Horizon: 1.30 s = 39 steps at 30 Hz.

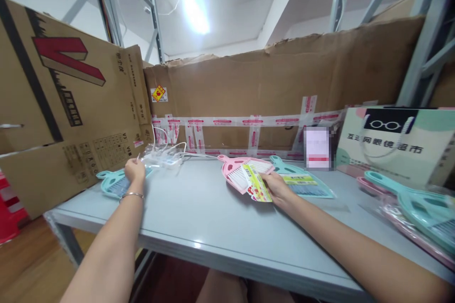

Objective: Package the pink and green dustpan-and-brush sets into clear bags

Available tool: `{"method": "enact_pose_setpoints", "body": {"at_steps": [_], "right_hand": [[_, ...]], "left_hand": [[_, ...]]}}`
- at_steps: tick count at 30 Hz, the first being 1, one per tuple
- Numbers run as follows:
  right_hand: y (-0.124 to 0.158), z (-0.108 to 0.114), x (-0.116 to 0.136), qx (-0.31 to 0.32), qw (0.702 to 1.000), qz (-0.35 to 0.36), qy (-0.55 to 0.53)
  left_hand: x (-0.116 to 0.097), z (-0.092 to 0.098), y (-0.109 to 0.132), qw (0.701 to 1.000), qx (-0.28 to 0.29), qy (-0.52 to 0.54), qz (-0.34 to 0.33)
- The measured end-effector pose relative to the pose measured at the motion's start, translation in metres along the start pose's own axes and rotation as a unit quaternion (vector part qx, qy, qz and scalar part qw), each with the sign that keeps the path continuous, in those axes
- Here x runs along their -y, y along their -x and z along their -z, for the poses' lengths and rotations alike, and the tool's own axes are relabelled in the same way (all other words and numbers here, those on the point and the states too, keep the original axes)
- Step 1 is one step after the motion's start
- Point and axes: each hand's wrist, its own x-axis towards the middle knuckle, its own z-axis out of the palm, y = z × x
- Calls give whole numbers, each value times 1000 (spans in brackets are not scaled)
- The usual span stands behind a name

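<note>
My right hand [279,188] grips a pink dustpan-and-brush set [232,170] at its right side, along with the yellow-green printed card [256,182] on it. White bristles show beside the card. Behind that hand lies a turquoise dustpan-and-brush set [322,189] with a similar card. On the left, my left hand [135,170] is closed in a pinch at the edge of a clear plastic heap [163,157]; what its fingertips hold is too small to make out. Partly hidden by this hand, another turquoise set [112,184] rests on the table.
More turquoise and pink sets [423,203] are stacked at the right of the grey table [185,213]. A paper gift bag [394,144] and a blurred upright panel [317,147] stand behind. Cardboard walls [231,85] enclose the back and left. White cables lie by the plastic.
</note>
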Motion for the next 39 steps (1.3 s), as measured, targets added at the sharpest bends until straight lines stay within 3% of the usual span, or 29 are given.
{"method": "enact_pose_setpoints", "body": {"at_steps": [2, 4, 5, 7, 8, 9, 10, 13, 16, 20, 24, 27, 31, 33, 35, 37, 39], "right_hand": [[-8, -8, 1, -18, 1000, 19, -8], [-19, -20, 3, -40, 998, 39, -17], [-24, -27, 5, -51, 997, 47, -22], [-35, -38, 7, -66, 995, 62, -36], [-39, -42, 7, -68, 994, 68, -42], [-42, -45, 7, -66, 994, 73, -47], [-43, -47, 7, -61, 994, 77, -49], [-44, -44, 6, -32, 995, 90, -40], [-47, -35, 13, -12, 993, 114, -20], [-58, -24, 34, -38, 986, 162, -13], [-61, -19, 51, -32, 984, 173, -15], [-54, -24, 55, 45, 990, 133, -5], [-43, -31, 55, 63, 991, 112, -21], [-37, -33, 56, 67, 991, 114, -29], [-31, -36, 55, 97, 990, 105, -20], [-25, -39, 53, 136, 986, 90, 20], [-19, -43, 51, 149, 983, 86, 63]], "left_hand": [[3, 6, 0, 997, -58, -40, -18], [-5, 0, 11, 989, -88, -64, -104], [-13, -6, 19, 982, -74, -60, -160], [-31, -23, 42, 973, 54, 12, -223], [-40, -33, 55, 962, 170, 75, -199], [-48, -43, 68, 932, 306, 136, -140], [-54, -54, 82, 909, 372, 148, -119], [-69, -83, 115, 843, 503, 183, -55], [-79, -103, 132, 745, 602, 284, 56], [-88, -110, 134, 681, 611, 398, 68], [-91, -107, 129, 671, 601, 434, 5], [-91, -104, 122, 712, 564, 410, -77], [-88, -86, 104, 830, 399, 324, -218], [-88, -72, 98, 839, 384, 302, -240], [-89, -59, 99, 785, 487, 309, -226], [-92, -49, 105, 695, 604, 328, -209], [-96, -41, 112, 643, 642, 362, -208]]}}
